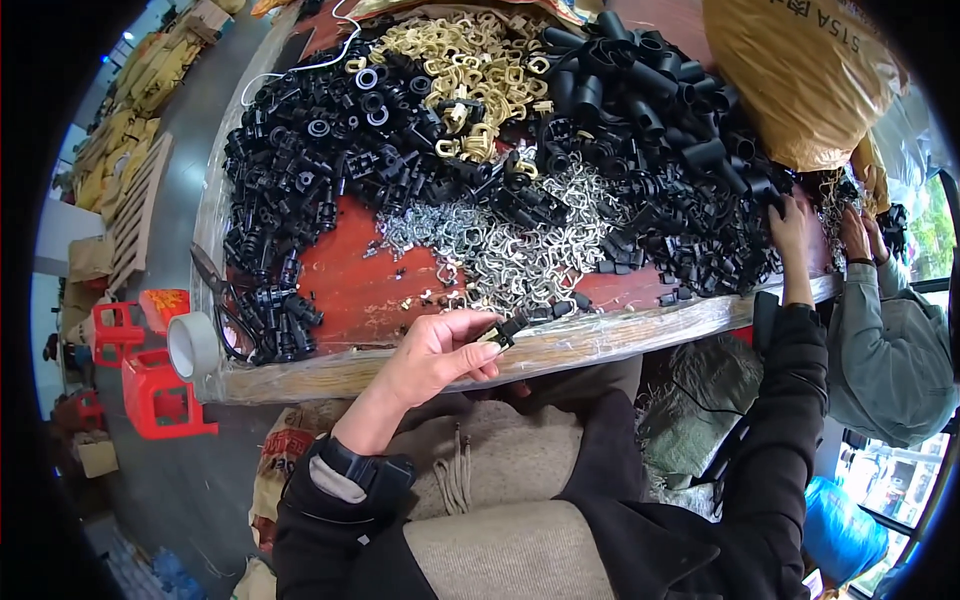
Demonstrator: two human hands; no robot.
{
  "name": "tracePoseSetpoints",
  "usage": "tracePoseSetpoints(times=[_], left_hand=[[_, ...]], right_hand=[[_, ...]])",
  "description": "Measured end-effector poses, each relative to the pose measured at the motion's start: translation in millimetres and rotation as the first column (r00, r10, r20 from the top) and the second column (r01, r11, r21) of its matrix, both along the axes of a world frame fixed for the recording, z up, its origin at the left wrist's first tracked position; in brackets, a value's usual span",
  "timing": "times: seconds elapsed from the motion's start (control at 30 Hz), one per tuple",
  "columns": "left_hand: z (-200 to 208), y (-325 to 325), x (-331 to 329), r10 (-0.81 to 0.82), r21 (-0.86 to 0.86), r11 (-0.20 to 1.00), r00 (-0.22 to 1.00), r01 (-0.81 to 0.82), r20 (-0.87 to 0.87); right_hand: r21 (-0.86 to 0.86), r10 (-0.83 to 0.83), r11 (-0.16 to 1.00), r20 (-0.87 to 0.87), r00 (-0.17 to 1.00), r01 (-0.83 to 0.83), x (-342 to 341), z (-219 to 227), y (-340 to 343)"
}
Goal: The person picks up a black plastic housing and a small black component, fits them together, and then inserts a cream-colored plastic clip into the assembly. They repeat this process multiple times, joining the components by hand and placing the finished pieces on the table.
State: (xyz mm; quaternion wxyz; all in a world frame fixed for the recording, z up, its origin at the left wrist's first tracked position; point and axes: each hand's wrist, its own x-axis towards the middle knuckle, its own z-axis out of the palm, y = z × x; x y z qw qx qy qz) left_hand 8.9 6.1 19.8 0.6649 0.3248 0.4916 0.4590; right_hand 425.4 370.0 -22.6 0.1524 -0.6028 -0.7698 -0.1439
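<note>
My left hand [440, 355] is closed on a small black plastic fitting [507, 330] with a yellowish part in it, above the table's near edge. Thumb and fingers pinch it from both sides. Far to the right, my right hand [788, 235] reaches into a heap of small black plastic parts [715, 240]; its fingers are curled at the heap's edge, and what they grip is hidden. Bent silvery metal clips [530, 260] lie heaped beyond my left hand. Behind them are yellowish rings [490, 75] and black tubes [630, 80].
Dark plastic fittings [280, 190] cover the table's left. Scissors [222, 300] and a tape roll [193, 345] lie at the left corner. A tan sack [805, 80] stands back right. Close by on the right, another person's hands [860, 235] work. Red stools [160, 395] stand left.
</note>
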Motion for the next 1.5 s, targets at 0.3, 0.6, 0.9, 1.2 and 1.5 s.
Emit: tracePoseSetpoints(times=[0.3, 0.6, 0.9, 1.2, 1.5], left_hand=[[2.3, 0.3, -2.0, 0.0, -0.007, 1.0, 1.0, 0.0, -0.003], [-2.2, 0.6, -3.3, -0.014, 0.009, 1.0, 1.0, 0.014, 0.007], [-6.3, -1.2, -5.4, 0.067, 0.021, 0.997, 0.993, -0.07, 0.095], [-7.7, 0.0, -4.4, 0.088, 0.045, 0.995, 0.988, -0.095, 0.13], [-8.1, 1.0, -7.7, 0.1, 0.056, 0.992, 0.977, -0.113, 0.189]], right_hand=[[-0.086, -0.301, 0.946, 0.121, 0.946, 0.312, -47.7, 22.9, -34.0], [0.05, -0.073, 0.995, -0.232, 0.97, 0.087, -27.1, 23.9, -59.8], [0.131, 0.354, 0.92, -0.684, 0.638, -0.37, -112.5, 43.4, -138.4], [-0.024, 0.502, 0.824, -0.434, 0.748, -0.567, -173.6, 40.0, -179.2], [0.012, 0.446, 0.627, -0.825, 0.347, -0.779, -197.4, 49.7, -221.4]])
